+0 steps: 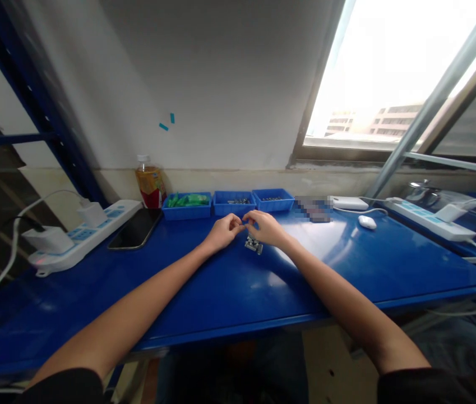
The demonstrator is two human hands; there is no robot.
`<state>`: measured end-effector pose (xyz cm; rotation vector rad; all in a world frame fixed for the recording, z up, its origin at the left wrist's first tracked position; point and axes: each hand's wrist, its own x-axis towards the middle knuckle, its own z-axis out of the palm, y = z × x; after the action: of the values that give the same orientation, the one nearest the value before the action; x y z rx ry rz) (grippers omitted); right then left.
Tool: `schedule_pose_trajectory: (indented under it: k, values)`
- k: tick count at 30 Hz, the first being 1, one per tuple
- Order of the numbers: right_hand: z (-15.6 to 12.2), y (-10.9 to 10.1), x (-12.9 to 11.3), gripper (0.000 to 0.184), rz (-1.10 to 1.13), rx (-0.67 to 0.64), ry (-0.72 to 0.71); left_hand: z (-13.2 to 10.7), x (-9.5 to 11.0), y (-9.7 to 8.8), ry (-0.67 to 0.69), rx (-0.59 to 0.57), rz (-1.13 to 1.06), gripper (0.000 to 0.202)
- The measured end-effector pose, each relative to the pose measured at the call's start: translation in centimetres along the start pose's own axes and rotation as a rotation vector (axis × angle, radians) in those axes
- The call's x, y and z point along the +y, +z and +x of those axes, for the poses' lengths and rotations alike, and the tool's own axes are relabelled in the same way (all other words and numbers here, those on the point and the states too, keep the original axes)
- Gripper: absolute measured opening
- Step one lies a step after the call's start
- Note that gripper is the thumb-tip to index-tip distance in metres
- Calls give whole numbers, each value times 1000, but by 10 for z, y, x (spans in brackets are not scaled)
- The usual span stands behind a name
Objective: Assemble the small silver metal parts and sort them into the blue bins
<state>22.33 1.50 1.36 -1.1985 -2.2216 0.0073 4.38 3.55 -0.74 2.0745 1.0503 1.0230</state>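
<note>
Over the middle of the blue table, my left hand [222, 232] and my right hand [265, 228] meet with their fingertips almost touching. Both are closed in a pinch, and whatever sits between the fingers is too small to make out. Several small silvery metal parts [253, 245] lie in a cluster just below my right hand, partly covered by it. Behind the hands stand three blue bins in a row. Green pieces fill the left bin [187, 212]; small metal parts lie in the middle bin [225, 210] and the right bin [272, 205].
A phone [135, 229] lies left, beside a white power strip [82, 238] and a drink bottle [150, 182]. On the right are a white earbud case [367, 223], a white charger [349, 203] with cable, and another power strip [431, 219]. The table's front edge [238, 331] runs below my forearms.
</note>
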Motion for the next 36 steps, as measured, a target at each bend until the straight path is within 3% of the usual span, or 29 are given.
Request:
schedule_pose_trajectory:
  k: [6, 9, 19, 24, 25, 27, 33, 36]
  values:
    - [-1, 5, -7, 15, 52, -22, -70, 2, -6, 0, -14, 35, -218, 31]
    - [-2, 5, -7, 5, 31, -17, -46, 2, -5, 0, -12, 37, -206, 25]
    - [1, 11, -3, 28, -39, 7, 27, -2, 4, -1, 42, -2, -84, 27]
    - [-1, 5, -7, 9, 37, 60, 36, -3, 6, -3, 10, 29, -67, 31]
    - [-1, 4, -8, 13, 46, 66, 23, -3, 6, -3, 9, 28, -67, 33]
    - [-2, 4, -9, 18, 50, 74, -18, -3, 5, -3, 9, 13, -60, 39]
    - [-2, 1, -14, 8, 4, 103, -81, -2, 8, -3, -16, -48, -91, 49]
    - [7, -14, -7, 16, -36, 227, -59, -2, 10, -5, -9, -121, -91, 39]
